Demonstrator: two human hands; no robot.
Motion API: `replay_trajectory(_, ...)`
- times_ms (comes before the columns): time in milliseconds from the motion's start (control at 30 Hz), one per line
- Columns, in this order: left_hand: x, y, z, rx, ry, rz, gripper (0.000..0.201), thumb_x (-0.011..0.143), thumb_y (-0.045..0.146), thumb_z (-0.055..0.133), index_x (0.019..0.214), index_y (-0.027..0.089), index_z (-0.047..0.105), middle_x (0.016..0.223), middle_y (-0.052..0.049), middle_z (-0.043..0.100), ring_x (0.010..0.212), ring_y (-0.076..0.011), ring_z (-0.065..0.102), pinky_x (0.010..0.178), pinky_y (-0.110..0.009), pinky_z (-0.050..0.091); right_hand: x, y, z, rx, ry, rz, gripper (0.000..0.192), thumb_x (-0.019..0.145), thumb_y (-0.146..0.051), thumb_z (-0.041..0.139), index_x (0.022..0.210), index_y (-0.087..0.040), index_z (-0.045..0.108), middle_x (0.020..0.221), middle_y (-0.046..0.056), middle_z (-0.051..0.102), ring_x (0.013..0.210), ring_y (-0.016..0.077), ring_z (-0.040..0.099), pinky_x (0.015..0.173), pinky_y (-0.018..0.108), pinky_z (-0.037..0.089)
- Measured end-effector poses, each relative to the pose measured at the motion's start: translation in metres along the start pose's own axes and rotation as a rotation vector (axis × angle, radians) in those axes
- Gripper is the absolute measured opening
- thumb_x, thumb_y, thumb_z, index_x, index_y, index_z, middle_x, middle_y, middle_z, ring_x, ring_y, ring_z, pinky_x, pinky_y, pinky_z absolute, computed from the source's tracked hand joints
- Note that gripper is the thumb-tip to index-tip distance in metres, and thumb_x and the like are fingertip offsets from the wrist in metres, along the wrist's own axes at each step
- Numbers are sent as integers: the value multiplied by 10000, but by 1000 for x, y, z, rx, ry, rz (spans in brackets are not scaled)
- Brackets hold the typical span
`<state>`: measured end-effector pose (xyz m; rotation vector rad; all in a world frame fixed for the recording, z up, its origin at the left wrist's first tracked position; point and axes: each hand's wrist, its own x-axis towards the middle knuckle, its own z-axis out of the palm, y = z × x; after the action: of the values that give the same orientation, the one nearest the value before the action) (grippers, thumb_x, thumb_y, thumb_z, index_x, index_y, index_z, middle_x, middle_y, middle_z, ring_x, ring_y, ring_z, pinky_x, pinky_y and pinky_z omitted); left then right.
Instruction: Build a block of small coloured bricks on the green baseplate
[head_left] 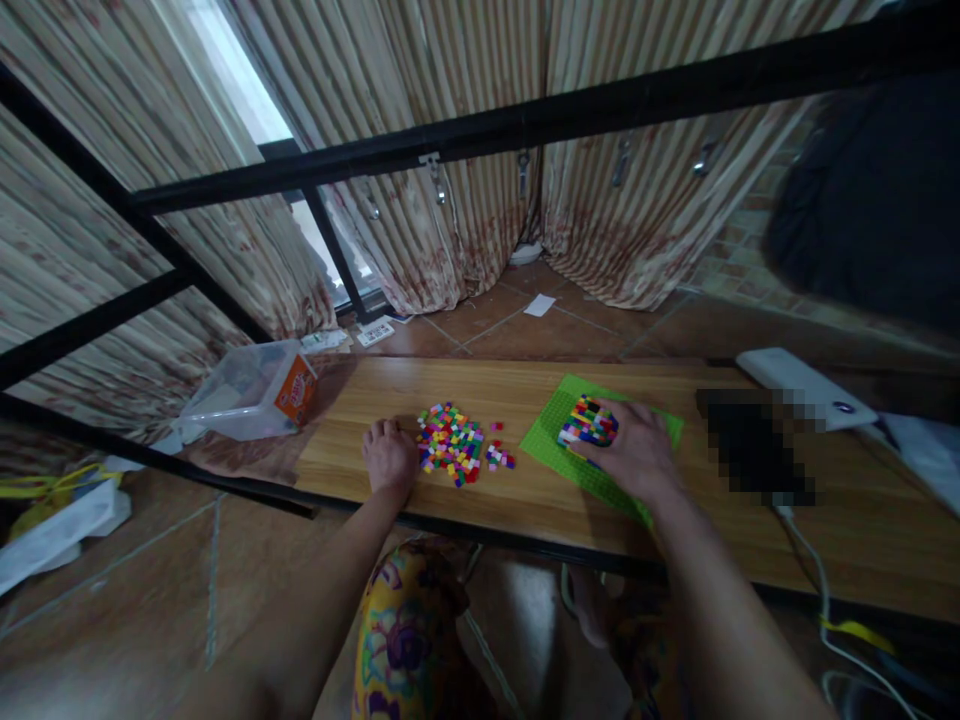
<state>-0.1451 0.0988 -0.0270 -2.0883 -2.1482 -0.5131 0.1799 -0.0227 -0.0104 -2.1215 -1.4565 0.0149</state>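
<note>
A green studded baseplate (pixel 551 428) lies at an angle on the wooden table. On it sits a compact block of multicoloured toy bricks (pixel 583 422), with a dark gap visible in it. My right hand (pixel 636 447) reaches over the plate, thumb at the block's near side and fingers at its far side, closed around it. Its right part is hidden by the hand. A loose pile of small coloured bricks (pixel 452 442) spreads to the left of the plate. Beside the pile's left edge, my left hand (pixel 390 457) rests on the table with fingers curled in.
A clear plastic box (pixel 251 395) with an orange label stands beyond the table's left end. Right of the baseplate are a blurred-out dark object (pixel 754 445) with a white cable (pixel 814 555) and a white device (pixel 806 385). A black metal bar (pixel 480 135) crosses before the curtains.
</note>
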Motion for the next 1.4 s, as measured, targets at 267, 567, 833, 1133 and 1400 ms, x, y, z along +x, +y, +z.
replay_trajectory(267, 2, -1, 2, 1, 9, 9, 311, 873, 202, 409, 1077, 120, 629, 1100, -159, 616, 1052, -297, 538, 903, -415, 414, -9, -52, 4, -150, 6, 374, 821, 750, -670, 563, 1333, -100, 470, 1203, 240, 514, 1135, 404, 454, 875, 496, 385)
replay_trajectory(567, 0, -2, 1, 13, 10, 15, 312, 884, 204, 401, 1073, 105, 630, 1095, -156, 619, 1035, -298, 536, 905, -407, 414, -5, -68, 0, -124, -139, 469, 899, 757, -707, 519, 1410, -108, 370, 1317, 246, 444, 1206, 413, 424, 899, 478, 410)
replay_trajectory(833, 1, -1, 0, -5, 8, 2, 304, 876, 200, 409, 1070, 114, 627, 1093, -158, 616, 1038, -299, 541, 903, -416, 416, -6, -70, 5, -29, -210, 487, 992, 728, -789, 451, 1405, -66, 386, 1244, 296, 513, 1113, 433, 531, 854, 492, 440)
replay_trajectory(1133, 1, -2, 1, -8, 8, 4, 301, 882, 208, 404, 1070, 126, 625, 1110, -154, 611, 1057, -291, 535, 917, -414, 413, -11, -88, 9, 14, -243, 458, 965, 769, -758, 445, 1403, -34, 376, 1259, 296, 528, 1127, 405, 553, 853, 444, 449)
replay_trajectory(1400, 1, -2, 2, -5, 6, 6, 314, 883, 206, 401, 1081, 114, 627, 1108, -157, 617, 1038, -294, 539, 911, -411, 417, -12, -105, 18, 31, -232, 423, 926, 786, -713, 485, 1393, -22, 369, 1257, 265, 525, 1146, 384, 531, 886, 430, 449)
